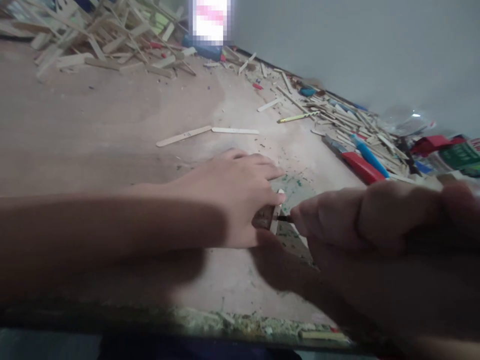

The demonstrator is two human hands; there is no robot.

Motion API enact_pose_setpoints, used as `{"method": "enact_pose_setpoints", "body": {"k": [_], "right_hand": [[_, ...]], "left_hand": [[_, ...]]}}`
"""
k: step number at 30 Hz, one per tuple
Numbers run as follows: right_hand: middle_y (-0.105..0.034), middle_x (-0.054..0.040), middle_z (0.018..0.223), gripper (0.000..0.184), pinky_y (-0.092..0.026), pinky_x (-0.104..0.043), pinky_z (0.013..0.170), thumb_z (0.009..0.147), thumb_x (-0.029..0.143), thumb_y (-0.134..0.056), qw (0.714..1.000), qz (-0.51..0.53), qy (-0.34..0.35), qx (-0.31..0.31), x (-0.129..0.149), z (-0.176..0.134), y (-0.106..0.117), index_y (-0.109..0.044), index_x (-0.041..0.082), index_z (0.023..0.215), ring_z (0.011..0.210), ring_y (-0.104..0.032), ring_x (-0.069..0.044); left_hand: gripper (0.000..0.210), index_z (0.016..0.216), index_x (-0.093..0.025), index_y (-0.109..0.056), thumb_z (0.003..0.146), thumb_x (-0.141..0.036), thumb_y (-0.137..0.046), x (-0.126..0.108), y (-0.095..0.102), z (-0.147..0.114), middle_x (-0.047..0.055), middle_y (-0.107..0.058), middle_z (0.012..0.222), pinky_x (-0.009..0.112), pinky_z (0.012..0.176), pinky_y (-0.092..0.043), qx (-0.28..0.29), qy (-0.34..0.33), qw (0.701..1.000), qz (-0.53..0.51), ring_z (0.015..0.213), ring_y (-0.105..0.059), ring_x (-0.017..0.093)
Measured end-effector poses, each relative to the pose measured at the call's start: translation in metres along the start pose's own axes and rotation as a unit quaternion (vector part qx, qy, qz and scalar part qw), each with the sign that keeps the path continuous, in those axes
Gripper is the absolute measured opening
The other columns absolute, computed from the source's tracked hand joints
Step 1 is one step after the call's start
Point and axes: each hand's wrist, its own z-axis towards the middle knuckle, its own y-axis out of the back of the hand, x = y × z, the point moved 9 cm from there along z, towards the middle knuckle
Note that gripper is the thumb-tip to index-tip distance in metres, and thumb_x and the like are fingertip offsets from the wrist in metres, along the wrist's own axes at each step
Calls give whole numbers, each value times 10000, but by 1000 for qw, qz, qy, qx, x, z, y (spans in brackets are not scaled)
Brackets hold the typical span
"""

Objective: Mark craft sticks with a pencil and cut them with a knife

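My left hand (232, 195) reaches in from the left and lies low over the table. Its thumb and a fingertip hold a short pale craft stick (275, 222) against the surface. My right hand (345, 215) is closed in a fist on a tool whose thin dark tip (285, 218) touches or nearly touches the stick; the rest of the tool is hidden in the fist. Two craft sticks, one on the left (183, 136) and one on the right (235, 131), lie end to end beyond my left hand.
A large heap of wooden sticks (101, 40) lies at the back left, with another pile (348, 120) along the wall. A red utility knife (362, 167) and a blue pen-like object (369, 155) lie at the right. The table's worn front edge (225, 325) runs below my hands.
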Motion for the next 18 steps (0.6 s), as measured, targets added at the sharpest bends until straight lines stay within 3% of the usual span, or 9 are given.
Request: {"method": "enact_pose_setpoints", "body": {"k": [6,10,15,18], "right_hand": [[-215,35,550,575,-357,-432,494,915,452,-768,1000,-5,16,-1,4,5,7,-335,240,602,508,-306,-172],[-313,16,510,605,-313,-411,467,999,507,-680,999,-21,16,34,4,10,5,-334,212,600,486,-401,-161],[-302,23,529,655,-322,-397,438,961,518,-755,998,-36,34,-30,9,11,6,-309,214,591,476,-372,-144],[-286,17,501,681,-335,-397,444,928,493,-795,997,-63,23,-38,15,12,7,-302,200,561,461,-383,-145]], "left_hand": [[493,1331,-309,-813,920,-580,-792,0,-1,0,137,-605,1641,641,1275,-383,8,5,1000,-3,1557,-503,408],[443,1267,-296,-841,945,-587,-748,-1,2,-2,135,-668,1564,609,1237,-437,-12,-1,1000,-9,1473,-582,397],[445,1212,-301,-857,934,-632,-753,-1,2,0,126,-734,1446,579,1172,-488,-15,4,1000,-7,1389,-630,385],[438,1182,-303,-866,927,-642,-758,-1,3,1,129,-737,1434,590,1172,-484,-20,7,1000,-7,1388,-626,397]]}}
